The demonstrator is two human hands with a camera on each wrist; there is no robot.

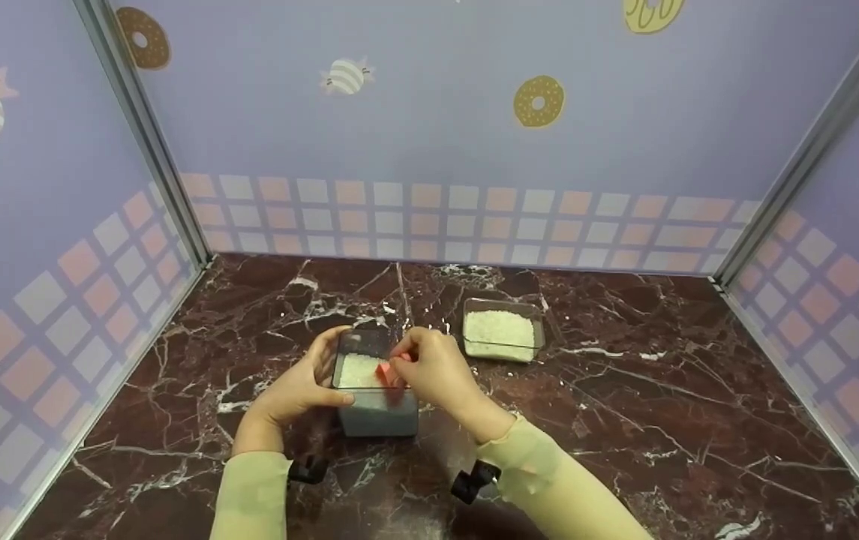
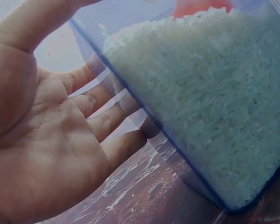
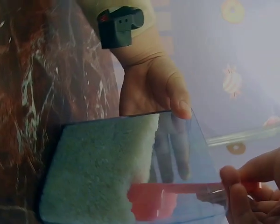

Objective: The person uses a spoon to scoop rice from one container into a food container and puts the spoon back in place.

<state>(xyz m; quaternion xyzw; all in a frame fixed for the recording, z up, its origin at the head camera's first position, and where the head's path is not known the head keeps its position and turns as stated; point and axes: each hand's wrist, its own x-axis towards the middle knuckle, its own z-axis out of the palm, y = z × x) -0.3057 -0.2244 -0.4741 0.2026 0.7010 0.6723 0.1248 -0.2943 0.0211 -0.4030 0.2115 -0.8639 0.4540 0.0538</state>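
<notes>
At left, a left hand (image 1: 295, 391) in grip on the left side of a clear container (image 1: 379, 417) on the marble table (image 1: 271, 315); in it, white rice (image 1: 358, 370) with a red scoop (image 1: 385, 374); then a right hand (image 1: 440, 373), with pinch on the scoop's handle; farther right, a dish (image 1: 539, 335) of rice.

Veined maroon tabletop (image 1: 647, 405): tall bin (image 1: 378, 418), low dish (image 1: 539, 335), stray grains (image 1: 389, 308).

Scoop (image 3: 154, 205) partly hidden by rice (image 3: 98, 163), right grip (image 3: 261, 205) cropped in its wrist view
</notes>
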